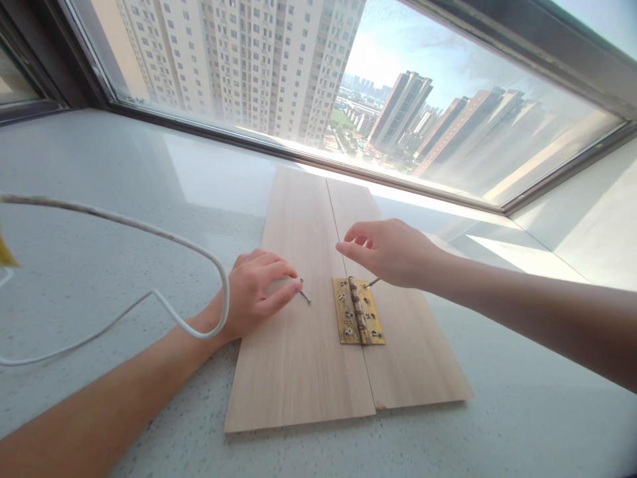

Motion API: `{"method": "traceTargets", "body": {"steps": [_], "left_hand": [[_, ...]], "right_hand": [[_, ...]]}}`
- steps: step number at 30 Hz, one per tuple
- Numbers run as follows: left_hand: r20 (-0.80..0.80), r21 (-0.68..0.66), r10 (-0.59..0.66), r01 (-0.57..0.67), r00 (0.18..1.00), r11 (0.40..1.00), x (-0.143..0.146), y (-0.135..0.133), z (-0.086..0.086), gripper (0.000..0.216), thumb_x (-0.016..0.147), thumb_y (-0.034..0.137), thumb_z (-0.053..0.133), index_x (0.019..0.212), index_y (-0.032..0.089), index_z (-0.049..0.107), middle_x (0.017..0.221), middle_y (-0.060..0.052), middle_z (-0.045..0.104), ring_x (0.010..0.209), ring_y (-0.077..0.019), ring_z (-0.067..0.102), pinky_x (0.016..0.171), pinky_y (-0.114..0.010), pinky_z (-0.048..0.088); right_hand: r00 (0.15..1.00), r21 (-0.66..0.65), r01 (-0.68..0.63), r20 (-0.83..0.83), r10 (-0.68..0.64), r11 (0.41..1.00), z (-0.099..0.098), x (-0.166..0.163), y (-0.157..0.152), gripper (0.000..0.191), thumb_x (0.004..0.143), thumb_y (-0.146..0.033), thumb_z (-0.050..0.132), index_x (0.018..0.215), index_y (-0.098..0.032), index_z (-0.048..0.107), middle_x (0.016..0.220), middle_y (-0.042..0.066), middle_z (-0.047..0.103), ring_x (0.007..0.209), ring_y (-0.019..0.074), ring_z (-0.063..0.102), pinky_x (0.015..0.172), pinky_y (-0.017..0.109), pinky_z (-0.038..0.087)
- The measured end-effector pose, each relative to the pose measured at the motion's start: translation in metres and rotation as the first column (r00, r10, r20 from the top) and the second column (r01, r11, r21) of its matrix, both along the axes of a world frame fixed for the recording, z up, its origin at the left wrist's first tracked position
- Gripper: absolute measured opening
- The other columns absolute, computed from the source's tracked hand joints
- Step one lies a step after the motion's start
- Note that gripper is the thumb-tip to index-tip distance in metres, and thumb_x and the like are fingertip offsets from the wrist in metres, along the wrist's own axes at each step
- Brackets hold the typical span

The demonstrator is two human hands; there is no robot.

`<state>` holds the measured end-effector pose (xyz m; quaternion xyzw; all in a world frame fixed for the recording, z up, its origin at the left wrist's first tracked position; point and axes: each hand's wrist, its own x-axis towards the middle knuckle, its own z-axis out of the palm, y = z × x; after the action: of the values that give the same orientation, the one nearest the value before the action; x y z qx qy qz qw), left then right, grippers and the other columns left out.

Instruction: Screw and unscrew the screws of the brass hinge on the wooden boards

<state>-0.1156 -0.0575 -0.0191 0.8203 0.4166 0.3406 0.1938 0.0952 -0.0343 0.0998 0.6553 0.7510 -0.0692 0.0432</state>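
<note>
Two pale wooden boards (pixel 293 345) lie side by side on a grey speckled sill, joined by a brass hinge (pixel 358 311) over their seam. My left hand (pixel 259 289) rests on the left board with fingers curled, its fingertips pinching a small screw (pixel 304 292) just left of the hinge. My right hand (pixel 388 251) hovers over the right board above the hinge's top edge, fingers loosely bent. A second screw (pixel 371 283) pokes out from under it, and whether the thumb and finger grip it is hidden.
A white cable (pixel 149 229) loops across the sill on the left and crosses my left wrist. A large window (pixel 348 86) with a dark frame runs along the far edge, tower blocks beyond. Bare sill (pixel 522 411) lies right of the boards.
</note>
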Motion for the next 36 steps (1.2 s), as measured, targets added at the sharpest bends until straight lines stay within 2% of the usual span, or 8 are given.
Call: {"method": "traceTargets", "body": {"steps": [7, 15, 19, 21, 24, 29, 33, 36], "left_hand": [[0.001, 0.09, 0.0, 0.0, 1.0, 0.996, -0.001, -0.001, -0.001, 0.016, 0.084, 0.033, 0.056, 0.088, 0.02, 0.065, 0.094, -0.003, 0.067, 0.095, -0.0202, 0.058, 0.088, -0.038, 0.037], [0.074, 0.077, -0.043, 0.037, 0.996, 0.996, 0.02, -0.008, 0.016, 0.014, 0.085, 0.03, 0.056, 0.092, 0.019, 0.063, 0.088, -0.002, 0.068, 0.084, -0.0158, 0.06, 0.083, -0.034, 0.041], [0.115, -0.012, -0.135, 0.137, 0.984, 0.99, 0.06, 0.0, 0.032, 0.02, 0.083, 0.031, 0.059, 0.097, 0.018, 0.064, 0.09, -0.003, 0.068, 0.081, -0.0163, 0.06, 0.076, -0.032, 0.046], [0.124, -0.047, -0.191, 0.198, 0.974, 0.979, 0.083, 0.006, 0.038, 0.024, 0.08, 0.032, 0.062, 0.1, 0.019, 0.064, 0.093, -0.004, 0.069, 0.086, -0.018, 0.06, 0.076, -0.032, 0.047], [0.156, -0.092, -0.225, 0.241, 0.962, 0.966, 0.108, 0.015, 0.038, 0.02, 0.075, 0.032, 0.067, 0.089, 0.018, 0.067, 0.09, -0.004, 0.069, 0.082, -0.0186, 0.06, 0.069, -0.03, 0.048], [0.302, -0.131, -0.214, 0.262, 0.929, 0.956, 0.121, 0.027, 0.026, 0.009, 0.076, 0.024, 0.062, 0.08, 0.017, 0.067, 0.082, -0.003, 0.069, 0.08, -0.0175, 0.061, 0.069, -0.029, 0.049], [0.274, -0.049, -0.259, 0.282, 0.926, 0.958, 0.122, 0.035, 0.021, 0.013, 0.077, 0.016, 0.055, 0.076, 0.017, 0.068, 0.085, -0.004, 0.069, 0.086, -0.0188, 0.061, 0.075, -0.03, 0.049], [0.209, -0.025, -0.302, 0.314, 0.93, 0.949, 0.126, 0.039, 0.021, 0.014, 0.078, 0.018, 0.057, 0.075, 0.019, 0.07, 0.084, -0.003, 0.07, 0.084, -0.0184, 0.06, 0.075, -0.03, 0.048]], "right_hand": [[0.785, 0.308, 0.037, -0.598, 0.163, 0.951, -0.01, 0.01, -0.017, 0.037, 0.081, -0.048, 0.054, 0.063, -0.017, 0.062, 0.052, -0.001, 0.054, 0.047, 0.009, 0.047, 0.047, 0.025, 0.035], [0.29, 0.072, 0.135, -0.956, 0.03, 0.988, -0.016, 0.031, 0.0, 0.043, 0.084, -0.058, 0.046, 0.08, -0.019, 0.064, 0.045, -0.007, 0.036, 0.037, 0.0056, 0.028, 0.037, 0.023, 0.024], [0.214, 0.095, 0.109, -0.974, 0.07, 0.99, -0.022, 0.03, -0.002, 0.041, 0.085, -0.058, 0.045, 0.088, -0.021, 0.063, 0.054, -0.006, 0.038, 0.041, 0.0054, 0.028, 0.036, 0.022, 0.021], [0.252, 0.147, 0.103, -0.96, 0.117, 0.984, -0.025, 0.03, -0.004, 0.038, 0.087, -0.054, 0.044, 0.089, -0.021, 0.063, 0.057, -0.005, 0.038, 0.044, 0.0061, 0.031, 0.038, 0.022, 0.024], [0.424, 0.273, 0.082, -0.88, 0.215, 0.958, -0.027, 0.031, -0.009, 0.037, 0.091, -0.048, 0.04, 0.089, -0.021, 0.065, 0.065, -0.002, 0.046, 0.055, 0.0077, 0.042, 0.048, 0.023, 0.035], [0.662, 0.349, -0.096, -0.677, 0.322, 0.932, -0.025, 0.033, -0.014, 0.033, 0.093, -0.043, 0.036, 0.101, -0.022, 0.06, 0.092, 0.002, 0.059, 0.086, 0.0139, 0.055, 0.073, 0.029, 0.043], [0.865, 0.328, -0.33, -0.269, 0.423, 0.885, -0.011, 0.036, -0.018, 0.026, 0.09, -0.041, 0.043, 0.099, -0.019, 0.054, 0.099, 0.006, 0.06, 0.091, 0.0187, 0.054, 0.071, 0.032, 0.042], [0.9, 0.12, -0.43, 0.139, 0.414, 0.895, 0.006, 0.042, -0.023, 0.021, 0.084, -0.041, 0.05, 0.088, -0.02, 0.051, 0.086, 0.003, 0.06, 0.065, 0.016, 0.054, 0.052, 0.029, 0.034]]}}
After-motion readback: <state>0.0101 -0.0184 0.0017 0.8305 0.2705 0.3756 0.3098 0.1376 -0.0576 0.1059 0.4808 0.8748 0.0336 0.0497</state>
